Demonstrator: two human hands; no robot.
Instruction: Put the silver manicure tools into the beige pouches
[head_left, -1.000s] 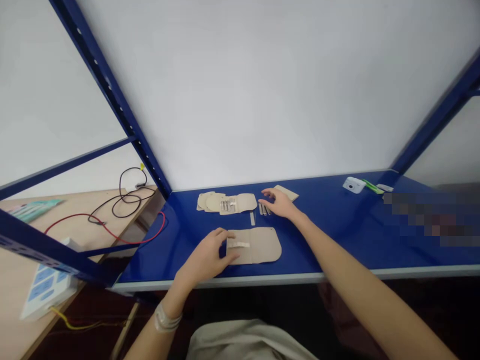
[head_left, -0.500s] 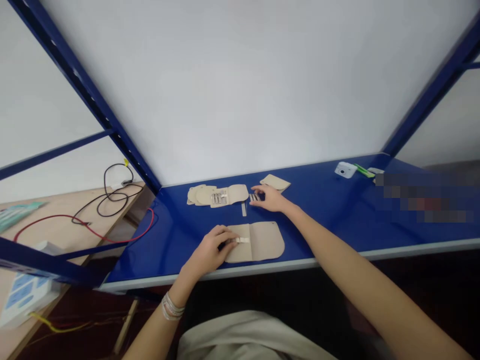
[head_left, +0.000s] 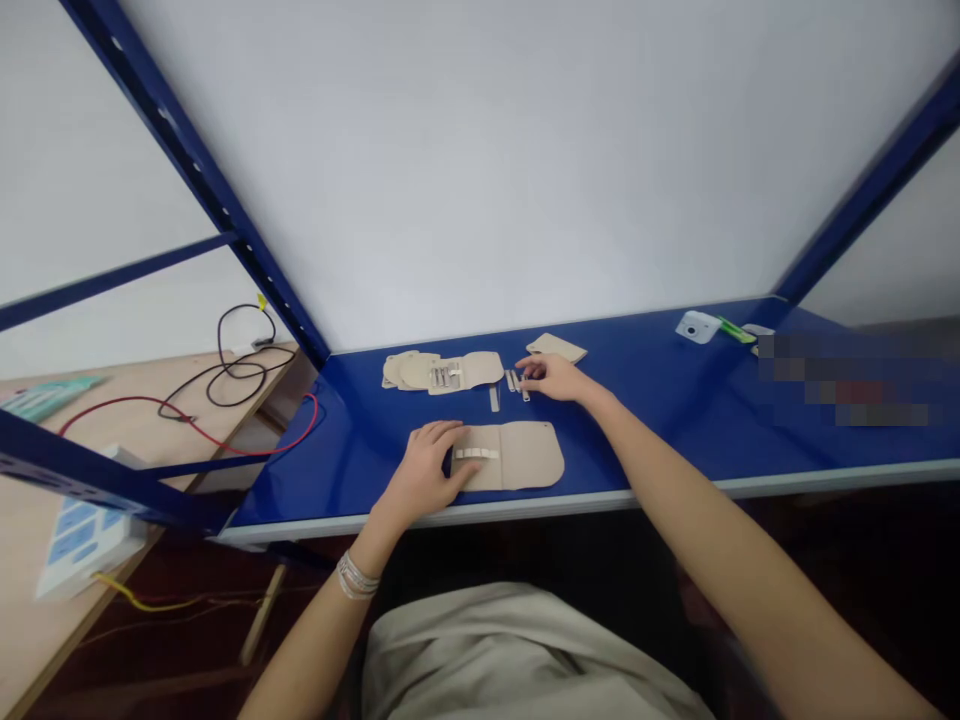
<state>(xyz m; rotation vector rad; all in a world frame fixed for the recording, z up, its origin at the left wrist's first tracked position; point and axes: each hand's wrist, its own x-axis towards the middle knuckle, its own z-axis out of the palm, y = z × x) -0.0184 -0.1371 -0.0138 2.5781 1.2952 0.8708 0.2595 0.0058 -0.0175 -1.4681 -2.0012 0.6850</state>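
A beige fold-out case [head_left: 532, 455] lies opened flat near the table's front edge, with a pale strap of loops [head_left: 480, 454] across its left half. My left hand [head_left: 431, 470] rests on that half's left edge, thumb and fingers apart on either side of the strap. Farther back, my right hand [head_left: 556, 378] has its fingers curled down onto a small metal tool [head_left: 525, 388], whose kind is too small to tell. More slim metal tools [head_left: 512, 380] lie beside its fingertips. A thin flat strip [head_left: 494, 399] lies just left of them.
Another opened beige case [head_left: 482, 369] holds several metal tools, overlapping a stack of beige pieces [head_left: 409, 370]. A folded beige piece [head_left: 556, 347] sits behind my right hand. Toward the right are a white camera-like device [head_left: 698, 327] and a green tool [head_left: 735, 330]. Blue posts [head_left: 202, 170] frame the table.
My left hand's fingers have spread, uncovering more of the strap. My right hand has shifted slightly, and more of the metal tools shows beside its fingers. The whole view has tilted a little.
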